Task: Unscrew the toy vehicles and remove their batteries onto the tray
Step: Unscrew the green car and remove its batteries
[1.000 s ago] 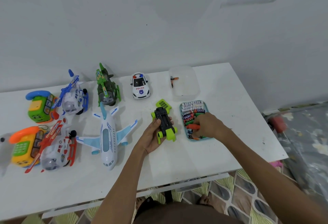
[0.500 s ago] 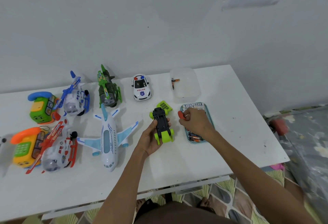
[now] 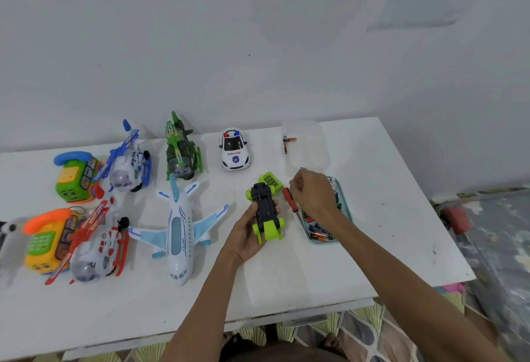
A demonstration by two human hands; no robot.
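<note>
Tabletop (image 3: pixel 372 218): left hand (image 3: pixel 246 235) grips upturned car (image 3: pixel 265 209), axis seemingly running away.

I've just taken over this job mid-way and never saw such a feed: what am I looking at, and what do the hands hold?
There is no machine: these are a person's two bare hands, filmed by one camera worn on the head, looking down at a table. The left hand holds a green car belly up. The right hand holds a screwdriver beside it, over a tray of batteries. Three helicopters, a plane, a police car and toy phones lie further left.
</note>
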